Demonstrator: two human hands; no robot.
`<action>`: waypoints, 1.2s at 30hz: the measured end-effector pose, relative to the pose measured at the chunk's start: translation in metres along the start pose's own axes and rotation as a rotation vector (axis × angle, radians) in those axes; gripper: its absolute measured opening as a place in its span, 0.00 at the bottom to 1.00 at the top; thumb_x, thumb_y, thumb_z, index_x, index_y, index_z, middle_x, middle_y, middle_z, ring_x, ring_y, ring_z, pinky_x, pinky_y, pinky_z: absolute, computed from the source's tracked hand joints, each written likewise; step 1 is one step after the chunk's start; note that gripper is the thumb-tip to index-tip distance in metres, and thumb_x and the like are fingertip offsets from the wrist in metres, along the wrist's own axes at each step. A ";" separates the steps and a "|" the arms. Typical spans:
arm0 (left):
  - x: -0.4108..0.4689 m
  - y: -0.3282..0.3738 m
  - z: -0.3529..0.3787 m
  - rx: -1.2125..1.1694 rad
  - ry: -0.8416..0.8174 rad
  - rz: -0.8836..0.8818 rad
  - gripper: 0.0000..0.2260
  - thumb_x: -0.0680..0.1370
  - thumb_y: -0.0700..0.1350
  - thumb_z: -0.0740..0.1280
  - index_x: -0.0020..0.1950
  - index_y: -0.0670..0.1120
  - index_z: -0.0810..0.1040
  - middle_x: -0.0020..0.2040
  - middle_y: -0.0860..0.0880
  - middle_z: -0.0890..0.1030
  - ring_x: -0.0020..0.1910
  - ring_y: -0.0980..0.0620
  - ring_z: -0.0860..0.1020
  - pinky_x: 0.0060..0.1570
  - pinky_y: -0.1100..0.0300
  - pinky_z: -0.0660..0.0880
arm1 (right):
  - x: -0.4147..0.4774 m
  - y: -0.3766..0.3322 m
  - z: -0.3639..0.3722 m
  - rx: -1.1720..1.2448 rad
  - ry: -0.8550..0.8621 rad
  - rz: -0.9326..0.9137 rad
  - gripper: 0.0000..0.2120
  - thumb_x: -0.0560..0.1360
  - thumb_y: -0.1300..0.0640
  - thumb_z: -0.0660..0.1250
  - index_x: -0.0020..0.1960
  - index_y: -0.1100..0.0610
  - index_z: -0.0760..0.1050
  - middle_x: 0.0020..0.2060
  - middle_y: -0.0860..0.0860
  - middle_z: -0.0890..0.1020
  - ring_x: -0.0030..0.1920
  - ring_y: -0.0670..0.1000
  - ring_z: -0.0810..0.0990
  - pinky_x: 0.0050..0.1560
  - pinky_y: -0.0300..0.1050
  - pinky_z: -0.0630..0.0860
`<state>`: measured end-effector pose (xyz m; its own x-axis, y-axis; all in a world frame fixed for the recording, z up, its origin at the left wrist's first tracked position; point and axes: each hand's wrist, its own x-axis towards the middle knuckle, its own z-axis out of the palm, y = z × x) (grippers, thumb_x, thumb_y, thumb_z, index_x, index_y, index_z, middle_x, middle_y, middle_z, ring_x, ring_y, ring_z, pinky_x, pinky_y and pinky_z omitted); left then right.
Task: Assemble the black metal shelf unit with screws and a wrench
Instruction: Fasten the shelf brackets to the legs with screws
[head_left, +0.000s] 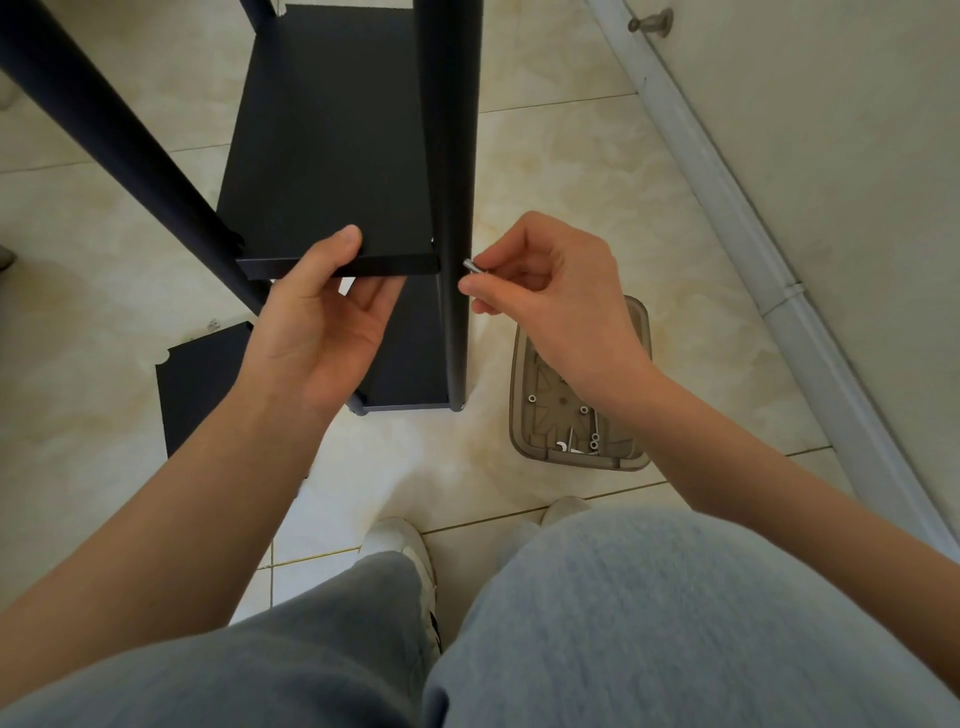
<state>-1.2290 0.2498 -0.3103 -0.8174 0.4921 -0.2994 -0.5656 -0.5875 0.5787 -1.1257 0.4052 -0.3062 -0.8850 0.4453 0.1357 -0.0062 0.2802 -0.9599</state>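
Note:
A black metal shelf unit stands on the tiled floor. My left hand grips the front edge of its black shelf panel, thumb on top and fingers underneath. The panel sits between a slanting left post and an upright right post. My right hand pinches a small silver screw whose tip touches the right post at the panel's height. A lower shelf shows beneath.
A grey plastic tray with several screws, washers and a small wrench lies on the floor to the right. A loose black panel lies at the left. A white wall and pipe run along the right. My knees and shoes fill the bottom.

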 end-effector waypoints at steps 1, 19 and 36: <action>0.000 0.000 0.000 0.004 -0.002 0.000 0.07 0.75 0.34 0.69 0.52 0.41 0.79 0.54 0.44 0.85 0.60 0.44 0.83 0.56 0.51 0.81 | 0.001 0.000 0.000 -0.013 0.000 -0.003 0.07 0.73 0.62 0.74 0.48 0.63 0.79 0.37 0.48 0.84 0.38 0.45 0.85 0.42 0.34 0.79; -0.001 0.000 0.000 -0.013 0.011 -0.008 0.15 0.76 0.34 0.69 0.61 0.41 0.76 0.56 0.43 0.85 0.60 0.44 0.83 0.56 0.51 0.81 | 0.008 -0.004 -0.002 -0.054 -0.015 0.034 0.06 0.73 0.58 0.75 0.45 0.59 0.80 0.38 0.52 0.84 0.34 0.44 0.81 0.38 0.35 0.77; 0.000 0.002 -0.004 -0.015 0.006 -0.005 0.14 0.75 0.34 0.70 0.60 0.41 0.76 0.57 0.43 0.84 0.61 0.44 0.82 0.56 0.51 0.81 | 0.002 -0.006 -0.001 -0.203 -0.011 -0.030 0.04 0.75 0.57 0.73 0.49 0.55 0.81 0.39 0.45 0.82 0.40 0.42 0.82 0.46 0.36 0.80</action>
<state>-1.2305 0.2463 -0.3125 -0.8150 0.4912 -0.3073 -0.5715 -0.5942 0.5660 -1.1272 0.4054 -0.2996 -0.8909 0.4250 0.1601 0.0597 0.4592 -0.8863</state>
